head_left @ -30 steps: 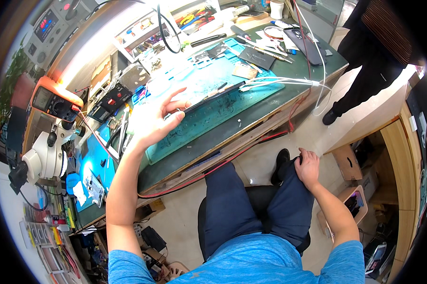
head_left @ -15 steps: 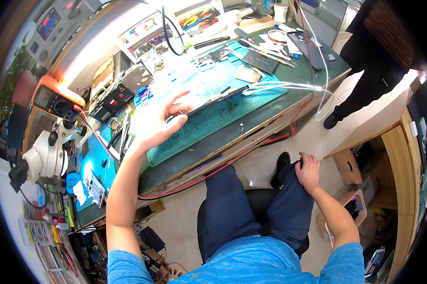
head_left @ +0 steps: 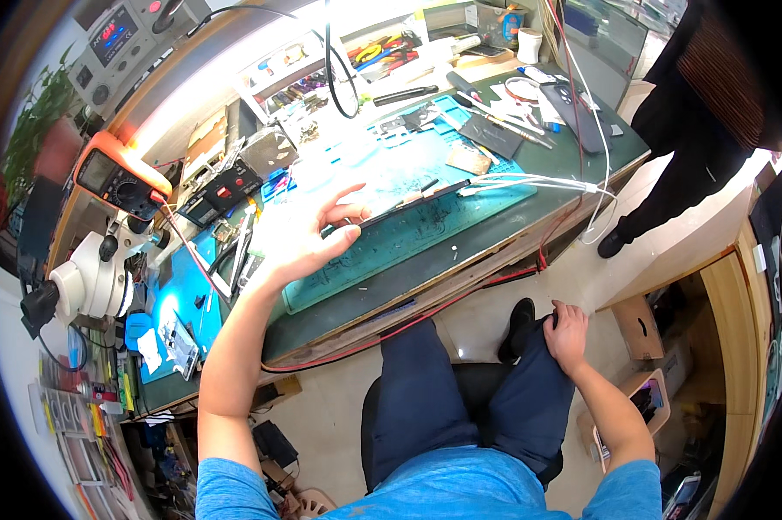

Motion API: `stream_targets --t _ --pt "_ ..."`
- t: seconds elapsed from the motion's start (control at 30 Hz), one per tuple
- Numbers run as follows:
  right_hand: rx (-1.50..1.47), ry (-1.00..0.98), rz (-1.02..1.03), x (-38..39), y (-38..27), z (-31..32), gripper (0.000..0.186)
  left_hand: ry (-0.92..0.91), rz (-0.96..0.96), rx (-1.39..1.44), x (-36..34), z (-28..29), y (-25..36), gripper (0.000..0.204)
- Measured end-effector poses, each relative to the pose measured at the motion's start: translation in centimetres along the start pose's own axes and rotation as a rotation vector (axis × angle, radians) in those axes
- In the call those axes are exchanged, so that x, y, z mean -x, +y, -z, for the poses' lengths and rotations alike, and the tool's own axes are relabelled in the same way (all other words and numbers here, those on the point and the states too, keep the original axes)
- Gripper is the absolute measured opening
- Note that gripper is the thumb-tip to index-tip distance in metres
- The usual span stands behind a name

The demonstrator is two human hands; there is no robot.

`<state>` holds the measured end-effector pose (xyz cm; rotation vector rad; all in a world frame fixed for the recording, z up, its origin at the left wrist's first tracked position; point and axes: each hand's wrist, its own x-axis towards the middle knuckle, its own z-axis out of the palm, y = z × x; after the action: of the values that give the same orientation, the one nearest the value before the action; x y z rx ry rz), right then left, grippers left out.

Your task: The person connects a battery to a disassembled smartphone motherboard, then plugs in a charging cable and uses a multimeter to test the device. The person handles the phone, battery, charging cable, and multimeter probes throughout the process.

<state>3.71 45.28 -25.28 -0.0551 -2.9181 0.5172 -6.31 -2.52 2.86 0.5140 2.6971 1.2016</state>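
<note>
Slim dark device (head_left: 434,196), pinched over the blue mat (head_left: 382,260) by the left hand (head_left: 317,238); right hand (head_left: 566,336) draped on a knee (head_left: 534,368), its grip impossible to tell. If the white cables (head_left: 591,187) off the mat's right edge get snagged, it could be wrenched free.

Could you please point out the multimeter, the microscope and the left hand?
Multimeter (head_left: 121,182), head view: dark front face.
Microscope (head_left: 93,282), head view: white body.
Left hand (head_left: 303,244), head view: back of hand.

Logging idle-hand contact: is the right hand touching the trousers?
Touching. The head view shows the right hand resting on the dark blue right trouser leg near the knee, with no gap visible.
</note>
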Motion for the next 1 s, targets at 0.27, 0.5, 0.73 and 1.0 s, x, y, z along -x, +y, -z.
stream_targets --t 0.27,0.5,0.73,1.0 --pt "0.007 0.000 -0.005 0.0 0.0 0.1 0.037 0.006 -0.003 0.024 0.1 -0.1 0.5 0.084" --pt "0.007 -0.002 -0.002 0.0 -0.1 0.1 0.037 -0.018 -0.001 0.034 0.3 0.2 1.4 0.067" --pt "-0.007 0.004 0.005 -0.1 -0.1 0.3 0.037 0.019 -0.016 0.011 0.1 -0.3 0.2 0.080" --pt "0.002 0.003 -0.001 0.0 0.0 0.1 0.037 0.018 -0.016 0.024 0.2 -0.3 0.5 0.076"
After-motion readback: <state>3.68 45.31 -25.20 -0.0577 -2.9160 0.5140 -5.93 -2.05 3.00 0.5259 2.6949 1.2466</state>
